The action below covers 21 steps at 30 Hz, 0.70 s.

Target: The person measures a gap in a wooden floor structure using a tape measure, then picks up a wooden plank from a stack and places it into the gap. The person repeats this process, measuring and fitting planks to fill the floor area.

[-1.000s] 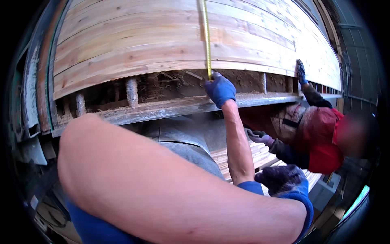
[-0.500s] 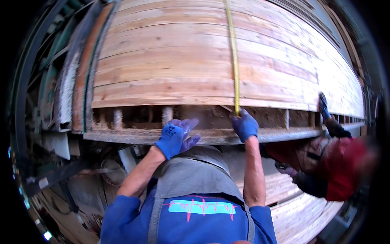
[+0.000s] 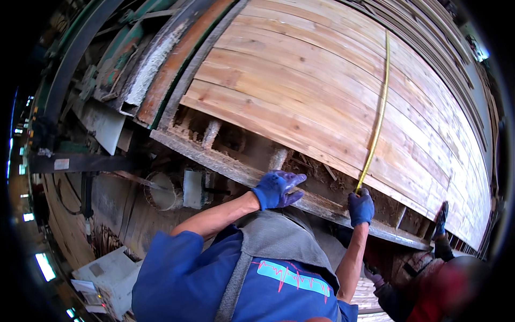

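A yellow tape measure (image 3: 379,121) stretches across a wide panel of pale wooden boards (image 3: 300,80). At the panel's near edge my right hand (image 3: 360,207), in a blue-purple glove, is closed on the near end of the tape; my fingers hide what part of it they grip. My left hand (image 3: 276,190), gloved the same way, holds nothing. Its fingers are stretched out and apart over the worn near rail (image 3: 214,162); I cannot tell whether they touch it. Between rail and panel runs a gap littered with wood shavings.
To the right, a co-worker in red (image 3: 448,287) has a dark-gloved hand (image 3: 441,219) at the panel's edge. Rusty metal beams (image 3: 182,51) lie along the panel's left side. A pale machine box (image 3: 110,279) stands at the lower left. More boards (image 3: 370,295) lie behind the rail.
My view has turned left, so the panel now slants down to the right. The right hand still grips the tape; the left stays open near the rail.
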Motion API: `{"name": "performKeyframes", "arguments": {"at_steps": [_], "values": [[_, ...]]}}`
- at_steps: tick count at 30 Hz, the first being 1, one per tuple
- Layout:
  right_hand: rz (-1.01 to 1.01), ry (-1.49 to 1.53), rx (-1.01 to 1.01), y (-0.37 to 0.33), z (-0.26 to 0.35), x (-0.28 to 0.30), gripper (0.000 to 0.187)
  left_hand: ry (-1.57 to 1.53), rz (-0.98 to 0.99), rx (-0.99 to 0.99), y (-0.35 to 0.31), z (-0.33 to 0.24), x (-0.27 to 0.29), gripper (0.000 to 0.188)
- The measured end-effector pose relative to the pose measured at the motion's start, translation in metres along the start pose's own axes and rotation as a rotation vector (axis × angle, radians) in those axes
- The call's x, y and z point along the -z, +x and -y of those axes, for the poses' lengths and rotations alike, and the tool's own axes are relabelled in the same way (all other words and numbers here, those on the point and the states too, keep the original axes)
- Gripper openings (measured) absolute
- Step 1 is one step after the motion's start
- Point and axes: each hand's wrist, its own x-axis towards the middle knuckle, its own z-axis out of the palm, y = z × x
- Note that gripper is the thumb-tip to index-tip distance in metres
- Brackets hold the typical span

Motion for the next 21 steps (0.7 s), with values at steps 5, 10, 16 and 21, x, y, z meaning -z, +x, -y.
{"name": "performKeyframes", "arguments": {"at_steps": [5, 10, 16, 21], "values": [[0.011, -0.006, 0.016, -0.002, 0.0, 0.004, 0.032, 0.016, 0.068, 0.029, 0.002, -0.001, 0.003, 0.049], [-0.033, 0.047, 0.082, -0.005, 0.015, 0.015, 0.032, -0.043, -0.039, -0.051, 0.008, 0.01, -0.004, 0.047], [-0.018, 0.368, -0.003, 0.008, -0.007, 0.008, 0.033, -0.019, 0.04, -0.05, 0.013, 0.002, -0.001, 0.046], [0.118, 0.793, -0.017, 0.034, 0.001, 0.023, 0.031, -0.004, 0.098, 0.0, 0.014, 0.001, 0.0, 0.043]]}}
